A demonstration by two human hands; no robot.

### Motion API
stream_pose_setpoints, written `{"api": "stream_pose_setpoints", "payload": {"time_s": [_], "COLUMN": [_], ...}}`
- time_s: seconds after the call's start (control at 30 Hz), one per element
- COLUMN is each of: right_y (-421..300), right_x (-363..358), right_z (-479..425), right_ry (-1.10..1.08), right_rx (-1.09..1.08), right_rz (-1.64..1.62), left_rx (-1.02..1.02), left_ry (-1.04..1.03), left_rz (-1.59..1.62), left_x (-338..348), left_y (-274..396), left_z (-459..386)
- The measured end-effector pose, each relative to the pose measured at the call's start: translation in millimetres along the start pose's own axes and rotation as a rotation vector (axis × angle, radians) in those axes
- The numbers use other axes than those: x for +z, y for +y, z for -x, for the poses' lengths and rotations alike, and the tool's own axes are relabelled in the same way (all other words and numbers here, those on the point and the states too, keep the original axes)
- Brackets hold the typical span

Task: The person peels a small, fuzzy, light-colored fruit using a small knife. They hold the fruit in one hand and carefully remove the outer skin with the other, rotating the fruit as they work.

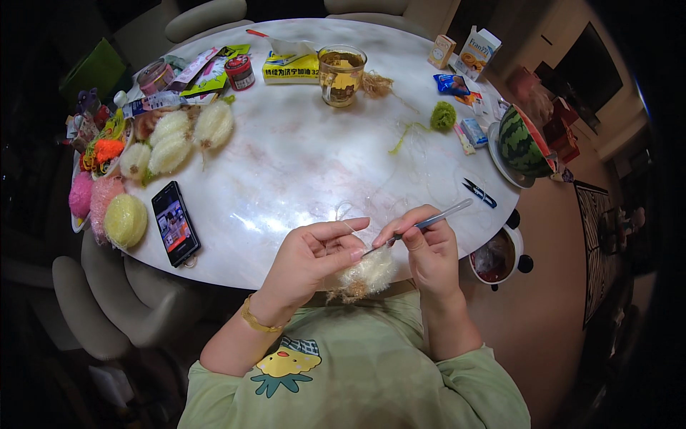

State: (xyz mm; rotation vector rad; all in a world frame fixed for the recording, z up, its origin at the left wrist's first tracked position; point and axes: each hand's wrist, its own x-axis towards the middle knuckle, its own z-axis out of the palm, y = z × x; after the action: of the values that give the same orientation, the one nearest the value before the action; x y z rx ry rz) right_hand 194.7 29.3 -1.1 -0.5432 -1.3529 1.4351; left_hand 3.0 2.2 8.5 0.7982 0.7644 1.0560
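Between my hands, at the table's near edge, is a fuzzy cream crocheted piece with a brown tuft at its lower end. My left hand pinches its upper edge between thumb and fingers, and a thin pale strand runs over the raised index finger. In my right hand is a crochet hook with a translucent grey handle, held like a pen. The hook's tip meets the piece beside my left thumb; the exact stitch is too small to make out. Pale yarn trails across the marble-patterned table beyond my hands.
Thread snips lie to the right, near a halved watermelon on a plate. A green yarn ball and glass mug stand farther back. Leftward are a phone, finished cream pieces and a yellow yarn ball.
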Motion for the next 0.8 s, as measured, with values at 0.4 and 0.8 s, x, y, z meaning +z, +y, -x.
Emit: {"api": "stream_pose_setpoints", "payload": {"time_s": [0.4, 0.8], "right_y": [-10, -3], "right_x": [11, 17], "right_z": [-1, 3], "right_ry": [-0.153, -0.158], "right_rx": [-0.672, -0.739], "right_rz": [0.696, 1.092], "left_rx": [-0.051, 0.0], "left_ry": [-0.012, 0.009], "left_rz": [0.095, 0.206], "left_x": [-5, 5], "left_y": [-4, -14], "left_z": [0, -3]}}
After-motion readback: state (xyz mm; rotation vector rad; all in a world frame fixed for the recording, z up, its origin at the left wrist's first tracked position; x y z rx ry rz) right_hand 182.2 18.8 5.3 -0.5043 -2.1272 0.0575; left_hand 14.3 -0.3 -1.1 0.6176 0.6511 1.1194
